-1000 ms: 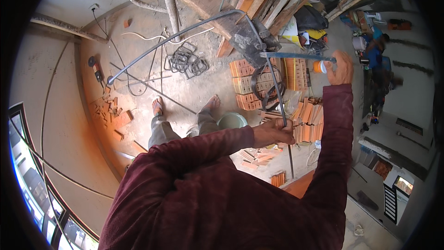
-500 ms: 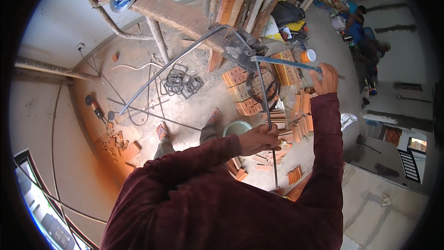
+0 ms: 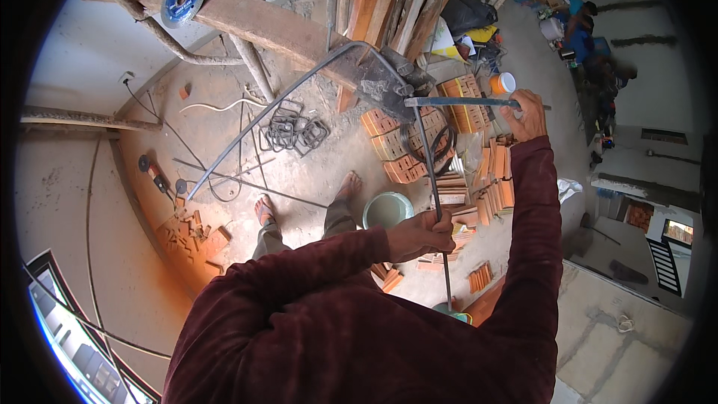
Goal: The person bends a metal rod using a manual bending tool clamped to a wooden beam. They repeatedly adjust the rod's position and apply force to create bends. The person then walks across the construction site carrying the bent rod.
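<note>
A long dark metal rod [image 3: 269, 108], bent at two places, lies across the end of a thick wooden beam [image 3: 269, 36]. My left hand [image 3: 420, 236] is closed around its straight near part. A blue-grey lever bar [image 3: 460, 102] meets the rod near one bend, beside a dark plate or block [image 3: 385, 84] on the beam's end. My right hand [image 3: 529, 116] grips the bar's right end. The rod's other end reaches out to the left over the floor. Several bent dark metal frames [image 3: 295, 133] lie in a pile on the floor beyond my feet.
Stacked bricks [image 3: 396, 142] and a green bucket [image 3: 387, 209] stand near my legs. A round cutting disc [image 3: 183, 0] rests on the beam's far left. Timber boards [image 3: 381, 0] lean behind it. A power tool [image 3: 157, 178] lies at left. People [image 3: 587, 37] are far right.
My right hand and the lever bar's right end have swung slightly away from me. The rod's left end has shifted a little left and nearer. My left hand still grips the rod.
</note>
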`<state>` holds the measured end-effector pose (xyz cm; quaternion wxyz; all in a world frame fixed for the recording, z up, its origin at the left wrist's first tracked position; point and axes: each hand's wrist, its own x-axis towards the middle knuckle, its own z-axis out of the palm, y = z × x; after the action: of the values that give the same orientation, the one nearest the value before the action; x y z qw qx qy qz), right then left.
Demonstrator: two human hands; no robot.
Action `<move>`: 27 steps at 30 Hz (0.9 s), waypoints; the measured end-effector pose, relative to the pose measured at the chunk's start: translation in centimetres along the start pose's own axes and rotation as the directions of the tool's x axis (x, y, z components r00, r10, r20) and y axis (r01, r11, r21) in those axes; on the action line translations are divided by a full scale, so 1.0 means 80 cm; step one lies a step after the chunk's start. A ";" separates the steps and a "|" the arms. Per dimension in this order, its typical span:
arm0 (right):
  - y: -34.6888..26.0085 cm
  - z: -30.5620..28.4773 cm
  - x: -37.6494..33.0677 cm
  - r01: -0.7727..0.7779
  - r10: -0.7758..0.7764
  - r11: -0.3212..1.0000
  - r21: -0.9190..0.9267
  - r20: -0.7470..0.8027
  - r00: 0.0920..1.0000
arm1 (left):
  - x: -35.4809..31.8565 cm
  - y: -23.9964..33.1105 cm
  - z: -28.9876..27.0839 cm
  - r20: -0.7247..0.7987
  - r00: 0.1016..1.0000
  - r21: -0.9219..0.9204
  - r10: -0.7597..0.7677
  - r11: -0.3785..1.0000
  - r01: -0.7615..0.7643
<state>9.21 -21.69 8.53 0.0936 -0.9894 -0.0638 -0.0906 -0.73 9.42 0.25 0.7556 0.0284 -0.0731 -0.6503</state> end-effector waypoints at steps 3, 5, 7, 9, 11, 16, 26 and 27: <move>0.009 0.003 0.000 0.030 -0.030 0.999 -0.014 -0.014 0.999 | 0.001 -0.002 0.002 -0.006 1.000 -0.039 -0.008 0.999 0.008; 0.009 -0.003 0.003 0.022 -0.021 1.000 -0.020 0.029 0.999 | 0.001 -0.003 0.000 -0.005 1.000 -0.028 -0.013 1.000 0.013; 0.007 -0.008 0.007 0.019 -0.018 1.000 -0.019 0.041 0.999 | 0.004 -0.003 -0.001 0.017 1.000 -0.036 -0.008 0.999 0.009; 0.002 -0.008 0.010 0.017 -0.017 1.000 -0.006 0.018 1.000 | 0.002 -0.001 0.004 -0.034 0.999 -0.008 -0.004 1.000 0.004; 0.009 -0.007 0.009 0.056 -0.056 0.998 -0.022 0.002 0.998 | 0.004 -0.003 0.006 -0.041 0.999 -0.014 0.003 1.000 -0.004; -0.004 -0.002 -0.019 -0.064 0.062 0.996 -0.063 -0.039 0.997 | 0.004 -0.010 -0.005 0.023 0.999 -0.031 0.030 0.999 -0.030; -0.034 -0.009 -0.043 -0.098 0.058 0.977 -0.189 -0.209 0.976 | -0.009 -0.001 0.008 -0.049 0.999 -0.006 -0.014 1.000 0.014; -0.034 -0.006 -0.045 -0.095 0.048 0.976 -0.194 -0.236 0.971 | -0.010 0.000 0.010 -0.055 0.998 -0.005 -0.023 1.000 0.023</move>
<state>5.24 -19.50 8.77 0.0018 -0.9783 -0.0070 -0.2071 -0.98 10.27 0.96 0.7499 0.0454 -0.0504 -0.6581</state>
